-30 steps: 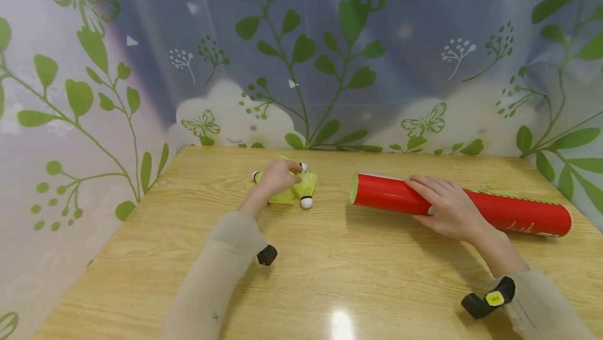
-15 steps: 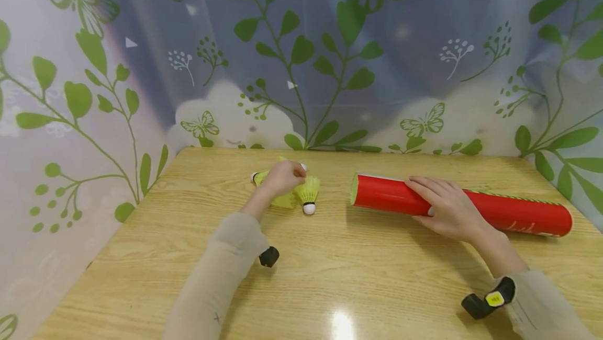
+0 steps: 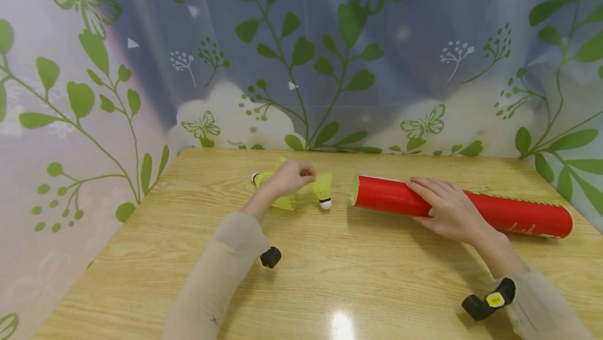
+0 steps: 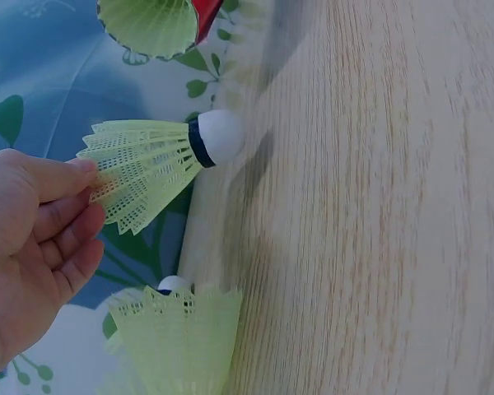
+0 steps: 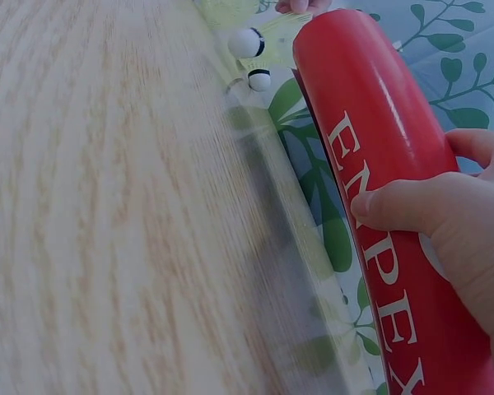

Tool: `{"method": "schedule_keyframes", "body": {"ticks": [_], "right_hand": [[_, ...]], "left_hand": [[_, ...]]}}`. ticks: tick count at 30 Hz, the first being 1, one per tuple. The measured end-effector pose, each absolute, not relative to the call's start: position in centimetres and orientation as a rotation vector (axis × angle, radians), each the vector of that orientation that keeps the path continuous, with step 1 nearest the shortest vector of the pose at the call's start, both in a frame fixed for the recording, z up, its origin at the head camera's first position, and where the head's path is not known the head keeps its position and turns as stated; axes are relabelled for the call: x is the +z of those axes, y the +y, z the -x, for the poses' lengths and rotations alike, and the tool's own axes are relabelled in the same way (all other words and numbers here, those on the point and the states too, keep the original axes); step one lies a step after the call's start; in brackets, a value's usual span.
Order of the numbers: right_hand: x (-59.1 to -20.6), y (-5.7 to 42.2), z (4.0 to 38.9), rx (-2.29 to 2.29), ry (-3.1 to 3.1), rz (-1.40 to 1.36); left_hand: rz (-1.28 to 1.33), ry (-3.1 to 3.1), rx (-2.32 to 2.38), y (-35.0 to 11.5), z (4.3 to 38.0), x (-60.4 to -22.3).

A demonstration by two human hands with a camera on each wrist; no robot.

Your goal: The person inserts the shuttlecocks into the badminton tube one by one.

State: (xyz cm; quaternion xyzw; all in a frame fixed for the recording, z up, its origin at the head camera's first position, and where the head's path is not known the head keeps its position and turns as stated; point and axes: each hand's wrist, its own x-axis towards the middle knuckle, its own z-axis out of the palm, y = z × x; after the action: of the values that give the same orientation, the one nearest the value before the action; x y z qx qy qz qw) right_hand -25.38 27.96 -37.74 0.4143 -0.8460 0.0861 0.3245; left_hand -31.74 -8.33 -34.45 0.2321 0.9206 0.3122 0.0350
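My left hand (image 3: 289, 179) pinches a yellow shuttlecock (image 4: 148, 169) by the rim of its skirt, between thumb and fingers. Its white cork end points away from the hand, and in the left wrist view it hangs just off the table. More yellow shuttlecocks (image 3: 285, 203) lie under and behind that hand, partly hidden by it. On the right, my right hand (image 3: 449, 208) grips a red cylindrical shuttlecock tube (image 3: 513, 212) from above, thumb on the near side. The tube lies on its side, its open end (image 3: 355, 189) facing the left hand.
A wooden table (image 3: 301, 277) carries everything. Behind it hangs a patterned curtain (image 3: 330, 68) with green leaves, meeting the table's back edge. Each wrist wears a black camera mount (image 3: 270, 257).
My left hand has drawn a shuttlecock out of the group and moved it right, toward the tube's open end. The right hand and the tube have stayed in place.
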Motion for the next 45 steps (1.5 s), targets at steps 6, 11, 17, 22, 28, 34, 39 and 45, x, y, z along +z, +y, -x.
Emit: {"method": "schedule_keyframes", "body": {"ticks": [6, 11, 17, 22, 28, 34, 39, 45], "right_hand": [[-37.5, 28.0, 25.5, 0.226, -2.224, -1.087], [-37.3, 28.2, 25.6, 0.241, -2.224, -1.085], [-37.4, 28.1, 25.6, 0.245, -2.225, -1.079], [-37.5, 28.0, 25.6, 0.245, -2.229, -1.084], [-37.6, 28.0, 25.5, 0.247, -2.234, -1.081], [-37.7, 28.0, 25.5, 0.238, -2.238, -1.081], [-37.8, 27.9, 25.5, 0.235, -2.236, -1.082], [-37.8, 27.9, 25.4, 0.235, -2.239, -1.083]], "left_hand": [[-0.764, 2.818, 1.022, -7.9, 31.3, -33.9], [-0.763, 2.792, 1.092, -7.6, 30.7, -33.3], [-0.711, 2.826, 1.245, -7.0, 29.5, -33.2], [-0.683, 2.856, 1.413, -6.5, 28.6, -33.5], [-0.685, 2.841, 1.530, -5.8, 27.9, -34.0], [-0.676, 2.823, 1.581, -4.7, 27.8, -34.8], [-0.647, 2.793, 1.643, -3.9, 27.7, -35.3], [-0.633, 2.747, 1.680, -3.4, 27.5, -35.8]]}}
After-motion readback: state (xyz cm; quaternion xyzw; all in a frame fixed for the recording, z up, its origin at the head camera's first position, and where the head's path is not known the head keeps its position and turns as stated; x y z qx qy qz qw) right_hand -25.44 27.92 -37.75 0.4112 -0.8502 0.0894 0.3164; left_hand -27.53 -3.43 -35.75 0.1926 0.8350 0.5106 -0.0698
